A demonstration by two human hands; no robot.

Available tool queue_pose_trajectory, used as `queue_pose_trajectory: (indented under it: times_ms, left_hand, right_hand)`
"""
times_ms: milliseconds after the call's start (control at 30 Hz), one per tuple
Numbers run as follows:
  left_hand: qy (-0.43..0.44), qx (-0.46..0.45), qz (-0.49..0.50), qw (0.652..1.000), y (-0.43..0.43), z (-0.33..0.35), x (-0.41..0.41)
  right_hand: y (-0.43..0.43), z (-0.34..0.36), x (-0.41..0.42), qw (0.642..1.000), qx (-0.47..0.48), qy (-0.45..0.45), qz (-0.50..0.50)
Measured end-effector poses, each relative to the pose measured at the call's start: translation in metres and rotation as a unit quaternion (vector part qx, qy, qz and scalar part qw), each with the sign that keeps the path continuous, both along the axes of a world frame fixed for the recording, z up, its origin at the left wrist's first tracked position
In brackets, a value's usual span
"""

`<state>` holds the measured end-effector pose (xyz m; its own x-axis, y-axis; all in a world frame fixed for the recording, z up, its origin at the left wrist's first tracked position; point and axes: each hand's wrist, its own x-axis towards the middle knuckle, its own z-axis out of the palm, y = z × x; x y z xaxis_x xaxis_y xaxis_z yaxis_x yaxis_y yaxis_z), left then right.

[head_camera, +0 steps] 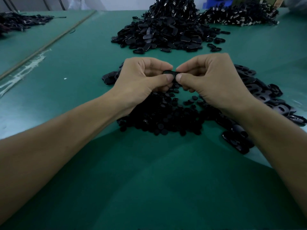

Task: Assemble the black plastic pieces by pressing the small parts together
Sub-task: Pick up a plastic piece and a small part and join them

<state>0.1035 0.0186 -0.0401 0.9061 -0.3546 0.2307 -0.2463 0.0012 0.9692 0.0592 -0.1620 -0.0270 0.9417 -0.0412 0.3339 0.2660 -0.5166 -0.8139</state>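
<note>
A small black oval plastic piece point(170, 74) is held between both hands above the green table. My left hand point(141, 78) pinches its left end with thumb and curled fingers. My right hand point(209, 78) pinches its right end the same way, thumb tips nearly touching. Under my hands lies a heap of small round black buttons point(162, 117). A pile of larger black oval shells with slots point(259, 97) spreads to the right, partly hidden by my right wrist.
A big mound of black oval pieces point(162, 35) sits farther back on the green table point(149, 180), with corded parts point(240, 15) behind it to the right. Another dark pile point(18, 22) lies far left. A thin rod point(46, 45) runs diagonally at left.
</note>
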Motion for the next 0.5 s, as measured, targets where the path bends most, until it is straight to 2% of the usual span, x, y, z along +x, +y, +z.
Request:
queue_pose_trajectory:
  times_ms: [133,500]
  left_hand:
    - [-0.02,0.026,0.01,0.999,-0.0004,0.0004,-0.0011]
    - [-0.027,0.038,0.011,0.999,0.0007,0.0027,-0.0004]
  right_hand:
    - [0.0009,-0.0007,0.0009,0.999,-0.042,0.008,0.002]
    - [0.0008,-0.0006,0.0014,0.999,-0.03,0.014,0.001]
